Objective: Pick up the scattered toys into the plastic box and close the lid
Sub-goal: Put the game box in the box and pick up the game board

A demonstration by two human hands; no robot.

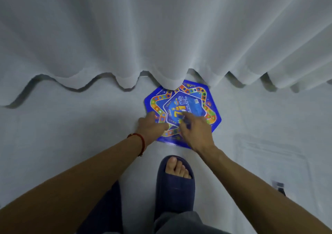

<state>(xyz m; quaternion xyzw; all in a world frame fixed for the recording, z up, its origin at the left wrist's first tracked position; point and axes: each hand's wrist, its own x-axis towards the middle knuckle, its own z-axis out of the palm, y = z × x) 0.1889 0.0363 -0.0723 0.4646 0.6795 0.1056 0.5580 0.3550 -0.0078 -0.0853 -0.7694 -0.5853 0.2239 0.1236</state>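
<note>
A blue hexagonal game board (203, 97) with a coloured track lies flat on the pale floor, its far edge tucked under the curtain. A smaller blue card (188, 104) with a white border lies on its middle. My left hand (150, 126) rests flat on the board's left edge, thumb spread toward the centre. My right hand (195, 131) is over the near middle of the board with its fingers curled. Its fingertips are blurred, so whether they pinch anything does not show. No plastic box is in view.
A white curtain (161, 36) hangs across the whole far side, its hem just above the floor. My foot in a dark slipper (175, 185) stands just behind the board. A small dark object (279, 187) lies on the floor at the right.
</note>
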